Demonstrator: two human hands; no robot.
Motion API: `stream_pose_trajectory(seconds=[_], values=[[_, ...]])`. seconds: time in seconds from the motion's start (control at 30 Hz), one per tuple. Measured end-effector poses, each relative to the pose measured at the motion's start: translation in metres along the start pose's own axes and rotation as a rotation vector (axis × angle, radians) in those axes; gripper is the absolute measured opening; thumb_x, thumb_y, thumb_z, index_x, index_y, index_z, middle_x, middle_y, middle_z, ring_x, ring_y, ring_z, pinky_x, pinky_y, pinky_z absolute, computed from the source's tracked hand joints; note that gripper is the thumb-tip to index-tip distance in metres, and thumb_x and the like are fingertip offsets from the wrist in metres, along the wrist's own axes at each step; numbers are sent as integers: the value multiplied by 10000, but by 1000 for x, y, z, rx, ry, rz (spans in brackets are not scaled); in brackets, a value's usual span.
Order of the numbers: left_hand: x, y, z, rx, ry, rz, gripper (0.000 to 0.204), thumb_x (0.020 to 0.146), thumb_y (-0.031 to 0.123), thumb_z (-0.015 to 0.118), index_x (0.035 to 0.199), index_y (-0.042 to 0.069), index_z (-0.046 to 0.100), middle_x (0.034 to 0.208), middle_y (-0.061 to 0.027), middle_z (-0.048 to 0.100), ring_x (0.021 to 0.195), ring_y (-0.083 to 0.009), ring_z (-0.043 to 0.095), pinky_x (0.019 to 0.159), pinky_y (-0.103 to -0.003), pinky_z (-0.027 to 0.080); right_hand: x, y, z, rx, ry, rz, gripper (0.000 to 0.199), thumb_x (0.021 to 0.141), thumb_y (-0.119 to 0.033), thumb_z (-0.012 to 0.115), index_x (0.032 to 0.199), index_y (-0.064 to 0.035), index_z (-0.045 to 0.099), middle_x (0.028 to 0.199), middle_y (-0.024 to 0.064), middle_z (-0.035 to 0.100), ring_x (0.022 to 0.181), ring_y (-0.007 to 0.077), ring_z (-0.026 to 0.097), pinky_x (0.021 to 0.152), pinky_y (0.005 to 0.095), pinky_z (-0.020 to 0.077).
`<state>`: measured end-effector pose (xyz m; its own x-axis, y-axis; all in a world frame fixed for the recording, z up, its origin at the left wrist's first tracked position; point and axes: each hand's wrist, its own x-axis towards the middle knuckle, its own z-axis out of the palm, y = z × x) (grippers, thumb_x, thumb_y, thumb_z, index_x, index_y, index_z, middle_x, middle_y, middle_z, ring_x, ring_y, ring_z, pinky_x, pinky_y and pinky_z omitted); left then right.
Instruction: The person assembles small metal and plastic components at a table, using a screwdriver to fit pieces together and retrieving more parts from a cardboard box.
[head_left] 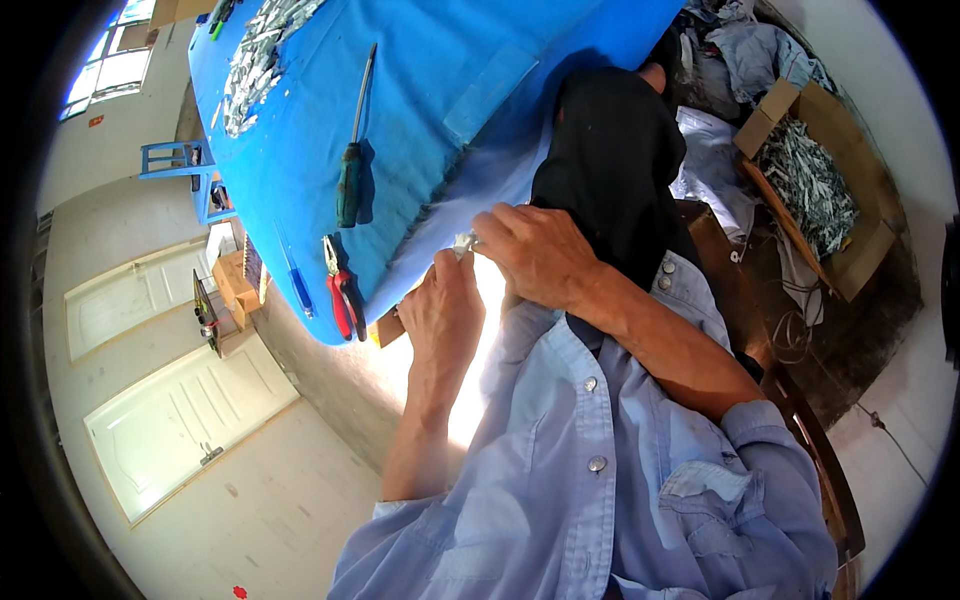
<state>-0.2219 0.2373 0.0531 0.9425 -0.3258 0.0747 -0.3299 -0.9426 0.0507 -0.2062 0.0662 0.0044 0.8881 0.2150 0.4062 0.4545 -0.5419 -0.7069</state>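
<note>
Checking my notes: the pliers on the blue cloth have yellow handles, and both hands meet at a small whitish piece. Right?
No: the head view shows red-and-black handles on the pliers, not yellow. They do lie on the blue cloth, and left hand and right hand meet at a small whitish piece.

From where I stand, bare blue cloth [435,90] lies open between the long screwdriver [349,185] and the black-trousered knee [615,145]. That knee blocks the way just beyond the right hand [537,252]; pliers [342,298] and a smaller screwdriver [299,288] crowd the cloth's corner, left of the left hand [443,305]. Glare beneath both may hide a gap.
</note>
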Motion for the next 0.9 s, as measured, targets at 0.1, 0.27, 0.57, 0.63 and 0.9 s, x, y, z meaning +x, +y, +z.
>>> stream_pose_trajectory(seconds=[0.1, 0.27, 0.57, 0.63, 0.9], values=[[1, 3, 3, -18, 2, -49, 183, 1044, 154, 588, 904, 54, 524, 672, -190, 628, 595, -412, 628, 518, -507, 454, 1, 0, 4, -24, 8, 22, 125, 867, -121, 692, 926, -42, 616, 824, 93, 623, 759, 263, 700, 625, 389, 572], [3, 16, 7, -121, 14, -151, 201, 1045, 144, 581, 885, 47, 506, 655, -225, 623, 598, -449, 622, 516, -544, 444, 3, 0, 5, -27, 36, 29, 131, 871, -125, 689, 929, -35, 613, 824, 99, 618, 744, 270, 692, 614, 394, 568], [2, 28, 18, -289, 90, -232, 238, 1042, 135, 581, 852, 20, 496, 638, -251, 606, 582, -468, 607, 515, -551, 425, 1, 1, 8, -40, 108, 16, 143, 839, -107, 691, 922, -33, 601, 808, 101, 596, 710, 275, 671, 602, 392, 564], [3, 32, 21, -335, 103, -262, 251, 1045, 143, 575, 843, 15, 499, 641, -260, 603, 585, -473, 606, 520, -549, 423, 1, 1, 9, -58, 141, 8, 150, 831, -102, 691, 924, -33, 596, 805, 100, 589, 706, 274, 669, 592, 391, 560], [0, 31, 13, -375, 37, -302, 230, 1045, 149, 570, 877, 0, 519, 696, -263, 629, 647, -453, 632, 581, -531, 450, -2, -1, 1, -26, 79, 6, 148, 902, -125, 681, 958, -35, 578, 800, 110, 575, 692, 285, 669, 572, 396, 550]])
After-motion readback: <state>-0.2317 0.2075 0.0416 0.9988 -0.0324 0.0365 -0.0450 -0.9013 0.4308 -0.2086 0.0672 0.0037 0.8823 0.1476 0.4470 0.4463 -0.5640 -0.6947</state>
